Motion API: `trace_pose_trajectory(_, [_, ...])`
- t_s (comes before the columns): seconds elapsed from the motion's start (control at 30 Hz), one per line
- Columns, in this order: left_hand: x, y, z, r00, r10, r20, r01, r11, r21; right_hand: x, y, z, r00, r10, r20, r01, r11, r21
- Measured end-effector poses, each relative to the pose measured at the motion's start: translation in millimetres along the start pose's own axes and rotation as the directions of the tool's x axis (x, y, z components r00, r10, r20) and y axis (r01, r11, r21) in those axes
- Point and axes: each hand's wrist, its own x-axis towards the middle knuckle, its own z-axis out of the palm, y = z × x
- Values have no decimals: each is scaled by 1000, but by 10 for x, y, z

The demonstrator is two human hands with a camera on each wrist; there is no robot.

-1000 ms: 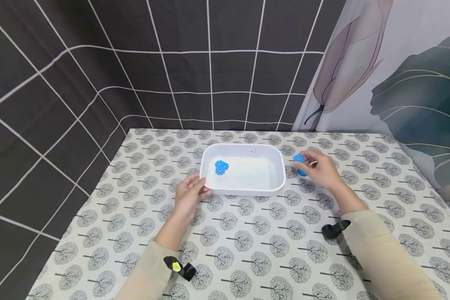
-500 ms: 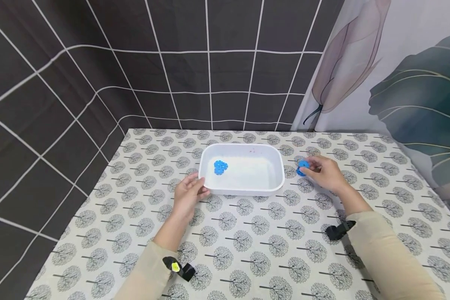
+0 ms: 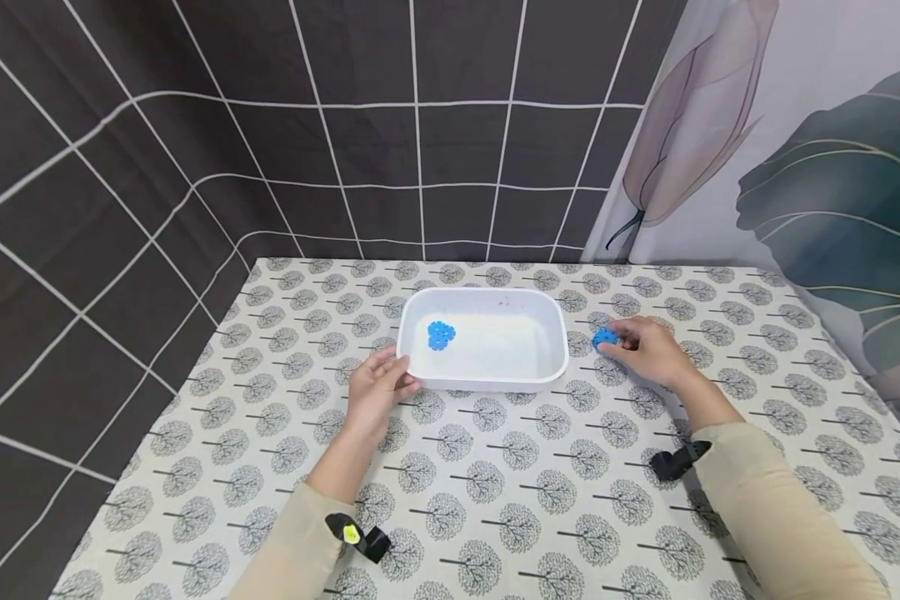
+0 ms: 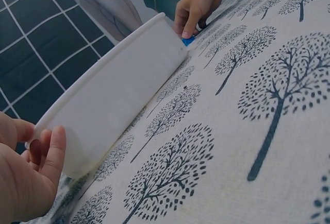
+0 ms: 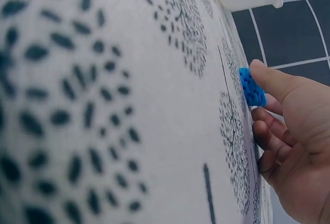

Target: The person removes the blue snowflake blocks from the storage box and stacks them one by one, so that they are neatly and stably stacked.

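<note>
left hand [image 3: 378,387] was stretched forward, thumb and fingers clamped on tray [image 3: 506,354] at near left corner | right hand [image 3: 651,352] was stretched forward, low at cloth [image 3: 487,442], thumb and fingers pinched blue discs [image 3: 605,338] right of tray

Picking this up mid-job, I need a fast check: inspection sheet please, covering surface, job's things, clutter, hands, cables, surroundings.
Surface: tree-print cloth.
Job's things: white tray, with a blue cluster toward its left end; blue pieces outside, right of it.
Clutter: nothing seen.
Hands: left hand grips the tray's near-left corner; right hand pinches the outside blue pieces.
Cables: nothing seen.
Surroundings: dark grid-patterned fabric behind and left; pale leaf-print fabric right.
</note>
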Motion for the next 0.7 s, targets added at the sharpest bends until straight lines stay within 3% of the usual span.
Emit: trace_pose_trajectory(0.7, [-19,-5,-9,1000,23,16,-23,1000,0,-11,-32,5,999,22,27,-22,1000,1])
